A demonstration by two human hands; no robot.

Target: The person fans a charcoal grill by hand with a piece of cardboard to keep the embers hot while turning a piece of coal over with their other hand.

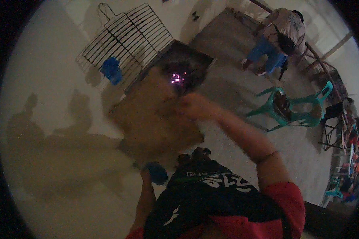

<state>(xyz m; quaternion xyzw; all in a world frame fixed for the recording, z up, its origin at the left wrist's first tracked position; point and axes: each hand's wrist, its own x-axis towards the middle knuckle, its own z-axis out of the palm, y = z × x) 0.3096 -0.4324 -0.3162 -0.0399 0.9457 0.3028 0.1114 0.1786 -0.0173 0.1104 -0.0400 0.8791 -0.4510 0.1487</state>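
Note:
My right hand [196, 107] is closed on a large piece of brown cardboard [153, 113], blurred at its edges, held over the near part of a dark grill tray [195, 59]. Glowing coals [177, 78] show in the tray just past the cardboard. Low at the left, beside my dark apron, my left hand [146, 174] is closed at the edge of a blue bundle [157, 173] that looks like plastic. Its fingers are mostly hidden in the dim light.
A wire grill rack [127, 34] leans on the pale wall, a crumpled blue plastic piece [111, 70] at its lower end. Green plastic chairs [281, 107] stand at the right. Beyond them a person [281, 36] bends near a railing. More people and furniture line the far right edge.

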